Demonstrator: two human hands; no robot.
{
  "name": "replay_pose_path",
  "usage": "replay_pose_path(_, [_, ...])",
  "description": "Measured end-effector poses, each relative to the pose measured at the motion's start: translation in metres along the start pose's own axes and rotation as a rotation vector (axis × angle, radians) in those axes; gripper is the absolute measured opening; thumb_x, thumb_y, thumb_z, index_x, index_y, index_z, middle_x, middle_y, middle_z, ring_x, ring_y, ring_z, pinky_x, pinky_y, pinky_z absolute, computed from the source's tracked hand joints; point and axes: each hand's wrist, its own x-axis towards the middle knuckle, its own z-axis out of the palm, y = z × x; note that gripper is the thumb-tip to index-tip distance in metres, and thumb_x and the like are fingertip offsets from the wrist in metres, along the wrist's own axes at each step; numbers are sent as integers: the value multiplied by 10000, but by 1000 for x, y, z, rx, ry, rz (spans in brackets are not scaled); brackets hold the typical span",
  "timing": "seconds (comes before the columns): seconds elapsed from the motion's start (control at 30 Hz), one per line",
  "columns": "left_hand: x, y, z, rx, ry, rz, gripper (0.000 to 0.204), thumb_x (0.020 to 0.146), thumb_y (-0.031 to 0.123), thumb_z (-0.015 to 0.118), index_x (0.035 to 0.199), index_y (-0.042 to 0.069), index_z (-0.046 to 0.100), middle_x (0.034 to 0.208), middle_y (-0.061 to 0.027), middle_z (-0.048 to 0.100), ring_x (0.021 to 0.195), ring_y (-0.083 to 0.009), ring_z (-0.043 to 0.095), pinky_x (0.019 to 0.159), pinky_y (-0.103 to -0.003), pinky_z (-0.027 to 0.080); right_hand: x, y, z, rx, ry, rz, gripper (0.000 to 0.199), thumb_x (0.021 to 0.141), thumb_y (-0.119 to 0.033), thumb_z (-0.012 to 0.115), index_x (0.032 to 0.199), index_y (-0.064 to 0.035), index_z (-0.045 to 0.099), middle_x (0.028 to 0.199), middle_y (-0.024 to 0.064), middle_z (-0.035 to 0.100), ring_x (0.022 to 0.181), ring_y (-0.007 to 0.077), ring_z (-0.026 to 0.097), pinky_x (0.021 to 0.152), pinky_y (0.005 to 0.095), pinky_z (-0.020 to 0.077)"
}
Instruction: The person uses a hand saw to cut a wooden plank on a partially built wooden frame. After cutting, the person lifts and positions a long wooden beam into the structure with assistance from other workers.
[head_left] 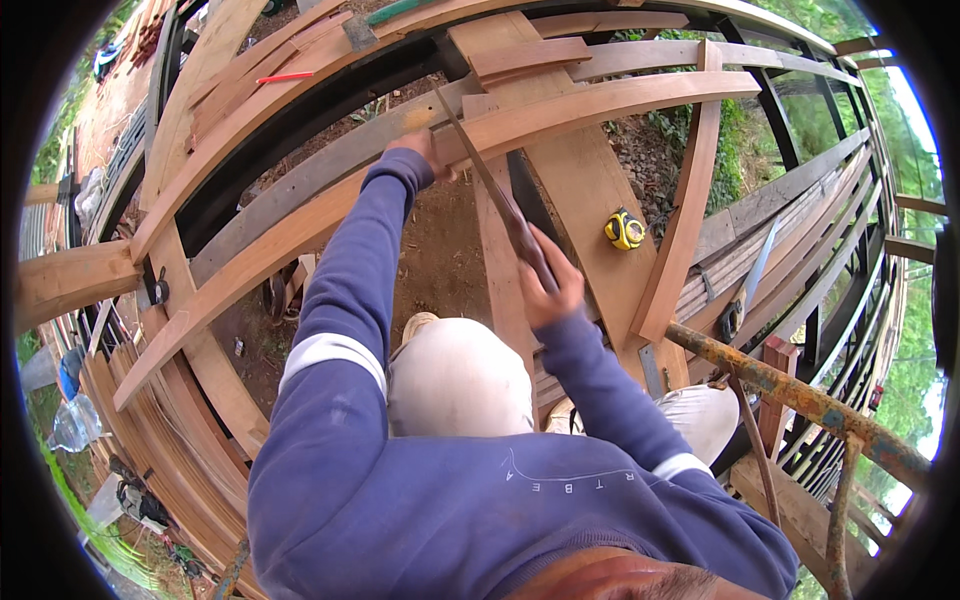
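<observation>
Gripping saw (497,195) w/ R hand (554,287), L hand (425,153) on plank (600,106), grip unclear, plastic btl (74,426)

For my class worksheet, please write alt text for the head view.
A person's right hand holds a long-bladed tool across a wooden beam, with the left hand on the beam beside the blade. A yellow tape measure lies on a wide plank to the right.

A white-banded blue sweatshirt (440,500) is worn with pale trousers (460,378).

Tape measure (625,230) on the plank (582,190); hand tool (507,203) left of it, across the timber (540,122)
</observation>
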Motion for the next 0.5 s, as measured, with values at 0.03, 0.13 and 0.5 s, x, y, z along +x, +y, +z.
replay_pose_path(0.03, [3, -2, -7, -9, -11, -13, 854, 660, 531, 898, 1284, 25, 608, 1251, -235, 689, 1195, -373, 656, 1036, -426, 513, -22, -2, -16, -4, -1, -6, 471, 863, 4, 604, 1334, 14, 625, 949, 209, 726, 843, 208, 742, 760, 298, 551])
replay_pose_path(0.13, [6, -8, -2, -10, 23, 28, 850, 659, 504, 907, 1278, 5, 605, 1243, -241, 689, 1189, -380, 657, 1035, -427, 512, -84, -9, -62, -4, -16, 23, 466, 868, 16, 593, 1333, 41, 621, 1046, 231, 739, 951, 244, 757, 824, 305, 555])
replay_pose_path(0.5, [7, -8, -1, -53, 37, 37, 850, 656, 487, 907, 1278, -5, 599, 1260, -234, 680, 1205, -378, 645, 1044, -429, 503, -39, -9, -24, -48, -5, 14, 485, 858, 21, 582, 1341, 19, 618, 1025, 236, 736, 909, 245, 761, 803, 304, 556])
